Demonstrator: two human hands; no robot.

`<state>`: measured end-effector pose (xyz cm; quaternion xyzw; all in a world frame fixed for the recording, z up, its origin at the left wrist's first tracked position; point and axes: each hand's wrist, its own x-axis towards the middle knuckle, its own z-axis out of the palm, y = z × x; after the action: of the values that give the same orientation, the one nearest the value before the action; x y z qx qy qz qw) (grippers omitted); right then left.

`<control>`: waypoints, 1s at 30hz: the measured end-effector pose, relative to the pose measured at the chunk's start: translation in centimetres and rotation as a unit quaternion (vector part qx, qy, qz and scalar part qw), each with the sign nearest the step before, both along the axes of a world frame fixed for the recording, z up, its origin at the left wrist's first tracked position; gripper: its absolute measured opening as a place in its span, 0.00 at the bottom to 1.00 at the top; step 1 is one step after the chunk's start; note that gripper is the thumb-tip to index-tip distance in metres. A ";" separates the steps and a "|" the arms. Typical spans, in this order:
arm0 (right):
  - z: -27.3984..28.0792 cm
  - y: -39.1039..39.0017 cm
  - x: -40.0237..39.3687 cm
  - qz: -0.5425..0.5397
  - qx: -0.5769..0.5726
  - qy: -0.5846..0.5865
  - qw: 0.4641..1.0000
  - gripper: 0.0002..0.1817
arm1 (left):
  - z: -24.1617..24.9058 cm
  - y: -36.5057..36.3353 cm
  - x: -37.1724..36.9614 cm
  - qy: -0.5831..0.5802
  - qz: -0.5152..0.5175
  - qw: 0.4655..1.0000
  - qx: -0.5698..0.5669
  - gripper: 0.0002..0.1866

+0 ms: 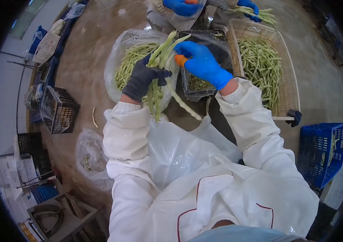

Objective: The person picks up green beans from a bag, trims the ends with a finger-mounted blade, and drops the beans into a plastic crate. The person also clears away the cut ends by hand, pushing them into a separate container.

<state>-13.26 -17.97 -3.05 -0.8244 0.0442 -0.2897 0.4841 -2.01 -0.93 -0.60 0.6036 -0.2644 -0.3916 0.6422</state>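
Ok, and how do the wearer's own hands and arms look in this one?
The left hand is gloved in black or very dark grey, the right hand in bright blue, with an orange cover on one digit. Both arms wear loose, wrinkled white sleeves, gathered at the wrists, with a little bare wrist showing.

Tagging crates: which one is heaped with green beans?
The long beige plastic crate, right of the blue-gloved right hand. The black plastic crate beside it shows only green scraps; the blue plastic crate shows a few pods.
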 end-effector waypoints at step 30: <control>-2.3 -12.2 -1.8 -0.237 -0.083 0.208 0.945 0.14 | 3.9 9.9 7.7 -0.170 0.330 0.899 -0.230 0.25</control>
<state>-15.09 -30.19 -5.37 -0.8693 0.3140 -0.2213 0.3110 5.67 8.99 3.26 0.5490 -0.2379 0.0237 0.8009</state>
